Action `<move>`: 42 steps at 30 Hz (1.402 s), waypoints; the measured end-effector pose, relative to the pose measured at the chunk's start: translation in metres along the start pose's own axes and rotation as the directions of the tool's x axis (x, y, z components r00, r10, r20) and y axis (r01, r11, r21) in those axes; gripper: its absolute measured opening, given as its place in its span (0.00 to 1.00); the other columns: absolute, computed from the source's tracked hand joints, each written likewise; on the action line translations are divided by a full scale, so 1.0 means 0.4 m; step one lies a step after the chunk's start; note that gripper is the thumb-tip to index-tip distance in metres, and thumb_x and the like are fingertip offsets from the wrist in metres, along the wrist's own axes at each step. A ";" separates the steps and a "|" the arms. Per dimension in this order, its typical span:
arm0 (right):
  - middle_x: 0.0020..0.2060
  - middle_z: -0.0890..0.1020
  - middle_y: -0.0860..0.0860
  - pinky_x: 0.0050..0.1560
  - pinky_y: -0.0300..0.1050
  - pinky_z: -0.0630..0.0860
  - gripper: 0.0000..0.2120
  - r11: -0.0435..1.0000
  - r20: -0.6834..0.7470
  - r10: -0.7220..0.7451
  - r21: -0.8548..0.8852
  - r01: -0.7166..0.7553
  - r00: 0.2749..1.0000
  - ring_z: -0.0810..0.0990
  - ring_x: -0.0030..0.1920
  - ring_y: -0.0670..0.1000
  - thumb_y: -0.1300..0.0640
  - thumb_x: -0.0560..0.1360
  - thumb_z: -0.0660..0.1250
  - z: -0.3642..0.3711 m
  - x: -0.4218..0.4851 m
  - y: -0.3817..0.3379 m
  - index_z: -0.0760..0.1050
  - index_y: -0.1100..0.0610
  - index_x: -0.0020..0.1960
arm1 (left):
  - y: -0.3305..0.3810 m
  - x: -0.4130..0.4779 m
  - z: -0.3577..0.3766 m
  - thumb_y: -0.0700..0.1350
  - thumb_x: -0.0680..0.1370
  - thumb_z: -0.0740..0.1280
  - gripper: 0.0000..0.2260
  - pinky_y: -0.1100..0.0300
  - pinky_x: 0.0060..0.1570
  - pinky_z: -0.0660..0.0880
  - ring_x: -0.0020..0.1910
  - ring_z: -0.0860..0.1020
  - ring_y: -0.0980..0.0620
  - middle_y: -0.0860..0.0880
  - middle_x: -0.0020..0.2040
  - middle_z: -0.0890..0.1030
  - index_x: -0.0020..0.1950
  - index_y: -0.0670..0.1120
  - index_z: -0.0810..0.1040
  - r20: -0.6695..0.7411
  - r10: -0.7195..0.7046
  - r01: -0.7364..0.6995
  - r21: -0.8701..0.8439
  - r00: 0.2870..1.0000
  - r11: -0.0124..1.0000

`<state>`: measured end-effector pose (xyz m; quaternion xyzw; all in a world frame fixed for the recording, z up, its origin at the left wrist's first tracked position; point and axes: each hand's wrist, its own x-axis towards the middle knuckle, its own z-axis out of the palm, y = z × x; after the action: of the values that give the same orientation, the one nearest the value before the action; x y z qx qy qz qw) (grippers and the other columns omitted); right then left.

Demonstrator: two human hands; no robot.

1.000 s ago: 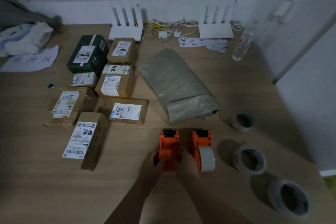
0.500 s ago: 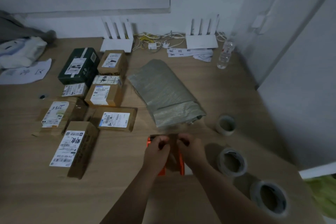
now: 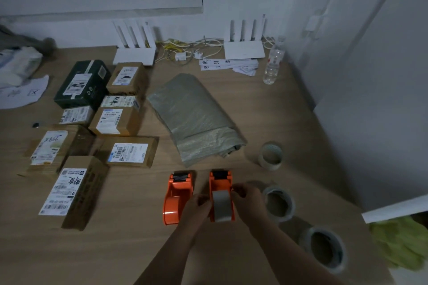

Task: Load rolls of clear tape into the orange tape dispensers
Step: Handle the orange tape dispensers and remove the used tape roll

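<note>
Plastic, bright orange and glossy, makes both tape dispensers. The right dispenser (image 3: 220, 188) carries a roll of clear tape (image 3: 221, 206), a smooth pale grey band standing on edge in its cradle. My left hand (image 3: 195, 211) presses against the left side of this dispenser, and my right hand (image 3: 247, 201) presses against its right side, so both grips are closed around the body with the fingers curled. The left dispenser (image 3: 177, 196) stands just beside it, apart from my hands, and its curved cradle holds no roll that I can see. Each dispenser has a dark cutter part at its far end.

Three more tape rolls lie on the surface at my right: a small one (image 3: 271, 156) standing further away, a middle one (image 3: 279, 203) close to my right hand, and a big one (image 3: 324, 249) nearest to me. They look translucent with dark hollow centres.

Behind the dispensers lies a folded grey woven bag (image 3: 192, 115) with a coarse shiny texture. At the left, several cardboard parcels (image 3: 129, 152) with white printed labels sit close together, and one dark green box (image 3: 83, 83) is among them. Two white routers (image 3: 244, 50) with upright antennas stand at the wall, with tangled cables between them, and a clear plastic bottle (image 3: 273, 65) is near the corner.

The surface (image 3: 115, 250) is light wood with fine grain. The room is dim with plain white walls.
</note>
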<state>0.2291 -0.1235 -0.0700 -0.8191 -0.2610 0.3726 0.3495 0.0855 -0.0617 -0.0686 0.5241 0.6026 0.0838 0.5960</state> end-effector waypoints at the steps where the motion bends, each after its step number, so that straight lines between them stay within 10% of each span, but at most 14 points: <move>1: 0.47 0.86 0.52 0.53 0.53 0.80 0.14 1.000 -0.003 0.005 -0.005 -0.005 1.000 0.83 0.51 0.53 0.54 0.70 0.68 -0.004 -0.003 0.000 0.83 0.55 0.54 | -0.005 -0.001 0.006 0.48 0.76 0.67 0.04 0.46 0.59 0.78 0.52 0.81 0.49 0.48 0.51 0.84 0.49 0.53 0.80 0.009 -0.024 0.025 -0.012 1.000 1.000; 25: 0.54 0.84 0.53 0.57 0.49 0.78 0.15 0.989 0.005 0.141 -0.052 -0.140 0.990 0.81 0.56 0.54 0.57 0.75 0.67 -0.005 -0.023 0.038 0.80 0.55 0.61 | 0.023 -0.051 0.013 0.47 0.81 0.63 0.07 0.62 0.44 0.75 0.51 0.81 0.55 0.51 0.53 0.83 0.56 0.52 0.79 0.112 0.111 -0.095 -0.141 0.987 0.985; 32: 0.43 0.85 0.58 0.45 0.52 0.82 0.17 0.934 0.030 0.272 0.234 -0.271 0.962 0.83 0.41 0.55 0.57 0.74 0.69 0.028 -0.016 0.030 0.78 0.61 0.61 | 0.070 -0.065 -0.024 0.50 0.79 0.65 0.10 0.51 0.56 0.80 0.56 0.82 0.50 0.46 0.57 0.84 0.59 0.50 0.79 0.111 0.180 -0.152 -0.227 0.977 0.962; 37: 0.35 0.84 0.58 0.36 0.44 0.79 0.06 0.859 0.114 0.287 0.409 -0.308 0.951 0.81 0.35 0.53 0.63 0.75 0.67 0.028 -0.040 0.010 0.82 0.61 0.49 | 0.088 -0.079 -0.050 0.47 0.80 0.64 0.06 0.64 0.42 0.80 0.44 0.83 0.57 0.51 0.49 0.83 0.54 0.52 0.79 0.145 0.223 -0.177 -0.275 0.964 0.945; 42: 0.34 0.83 0.60 0.38 0.48 0.77 0.07 0.881 0.109 0.238 0.395 -0.262 0.965 0.78 0.35 0.55 0.68 0.74 0.67 0.026 -0.057 -0.005 0.84 0.61 0.43 | 0.103 -0.102 -0.062 0.48 0.80 0.65 0.09 0.46 0.52 0.80 0.48 0.85 0.46 0.42 0.49 0.86 0.54 0.45 0.81 0.138 0.251 -0.198 -0.315 0.958 0.928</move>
<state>0.2073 -0.1340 -0.0636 -0.7444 -0.0799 0.4838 0.4533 0.0770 -0.0606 -0.0061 0.4991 0.4639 0.1951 0.7054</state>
